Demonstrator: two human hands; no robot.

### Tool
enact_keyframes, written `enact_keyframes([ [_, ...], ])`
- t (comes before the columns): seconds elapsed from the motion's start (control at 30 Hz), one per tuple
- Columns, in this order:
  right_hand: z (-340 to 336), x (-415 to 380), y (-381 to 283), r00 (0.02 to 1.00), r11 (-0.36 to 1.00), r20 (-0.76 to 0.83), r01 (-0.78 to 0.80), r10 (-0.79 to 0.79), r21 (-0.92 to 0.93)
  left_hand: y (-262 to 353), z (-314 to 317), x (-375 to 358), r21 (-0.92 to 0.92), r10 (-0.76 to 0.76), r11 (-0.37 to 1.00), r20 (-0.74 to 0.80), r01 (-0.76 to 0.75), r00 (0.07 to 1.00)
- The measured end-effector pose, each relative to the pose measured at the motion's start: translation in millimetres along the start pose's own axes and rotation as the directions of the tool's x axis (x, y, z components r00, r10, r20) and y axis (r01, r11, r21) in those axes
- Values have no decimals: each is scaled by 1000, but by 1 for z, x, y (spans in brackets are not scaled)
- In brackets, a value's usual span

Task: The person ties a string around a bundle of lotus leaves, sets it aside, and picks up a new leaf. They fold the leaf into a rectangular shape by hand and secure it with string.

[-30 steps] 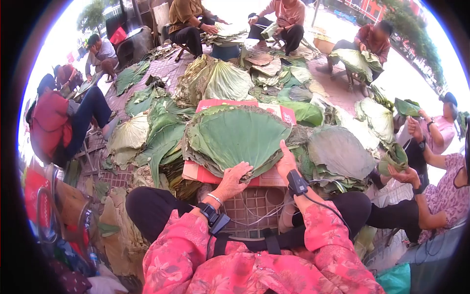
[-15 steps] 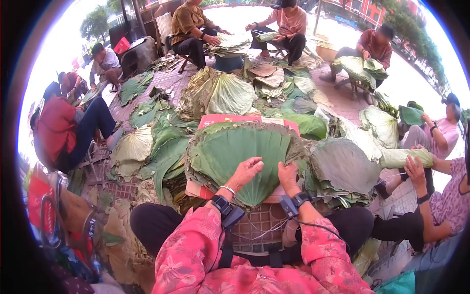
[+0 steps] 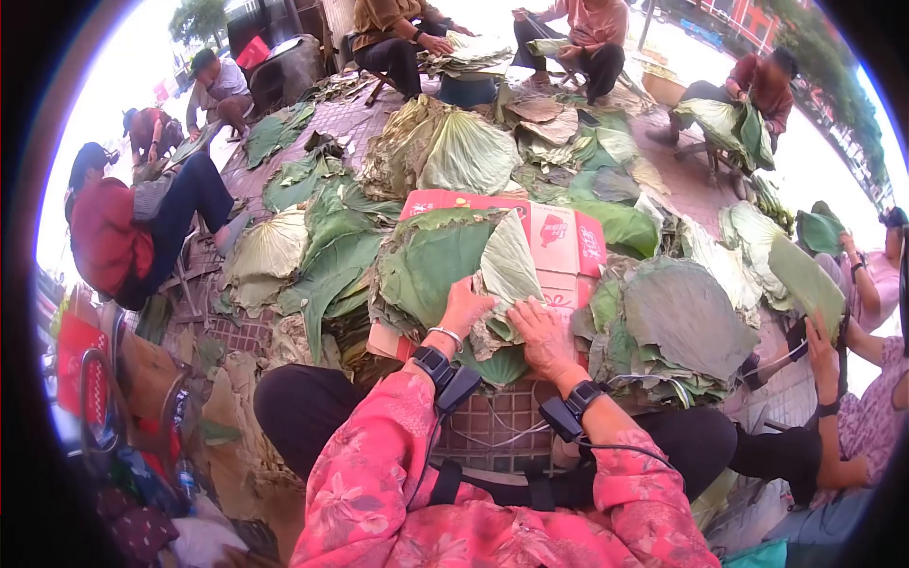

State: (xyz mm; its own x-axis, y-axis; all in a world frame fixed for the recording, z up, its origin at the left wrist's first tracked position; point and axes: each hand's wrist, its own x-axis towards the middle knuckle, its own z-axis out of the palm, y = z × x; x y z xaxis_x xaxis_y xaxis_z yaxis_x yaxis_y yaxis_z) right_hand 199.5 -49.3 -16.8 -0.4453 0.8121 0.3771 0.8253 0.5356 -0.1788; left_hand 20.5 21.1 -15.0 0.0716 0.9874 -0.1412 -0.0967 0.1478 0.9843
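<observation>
A large dried green lotus leaf lies in front of me on a stack of leaves. Its right side is folded over to the left, so the pale underside faces up. My left hand has its fingers curled at the folded edge, near the middle of the leaf. Flat on the lower part of the fold rests my right hand, fingers stretched out and pointing left. Beneath the leaves is a red and pink cardboard box, its right part showing.
A pile of greyish leaves stands to the right, with green leaves heaped to the left. More leaves lie beyond the box. Several people sit around on low seats handling leaves; one person's hand is close on the right.
The leaf's right side has been folded leftward, uncovering more of the box. My right hand has moved lower and flattened on the fold; my left hand has come down onto the leaf.
</observation>
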Motion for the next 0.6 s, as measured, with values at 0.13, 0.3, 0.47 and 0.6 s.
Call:
enact_keyframes([
  [0.13, -25, 10, 4, 996, 945, 50, -84, 72, 316, -5, -9, 2, -192, -85, 978, -13, 81, 996],
  [0.3, -61, 37, 18, 920, 574, 96, -316, 381, 755, -14, -22, 4, -382, -110, 917, 27, 112, 994],
  [0.47, -34, 60, 17, 992, 966, 40, -124, 118, 225, -3, -18, -4, -351, -122, 930, -16, 109, 992],
  [0.6, 4, 71, -4, 983, 996, 176, -63, 52, 59, -10, -18, -5, -372, -38, 928, -27, 26, 999],
])
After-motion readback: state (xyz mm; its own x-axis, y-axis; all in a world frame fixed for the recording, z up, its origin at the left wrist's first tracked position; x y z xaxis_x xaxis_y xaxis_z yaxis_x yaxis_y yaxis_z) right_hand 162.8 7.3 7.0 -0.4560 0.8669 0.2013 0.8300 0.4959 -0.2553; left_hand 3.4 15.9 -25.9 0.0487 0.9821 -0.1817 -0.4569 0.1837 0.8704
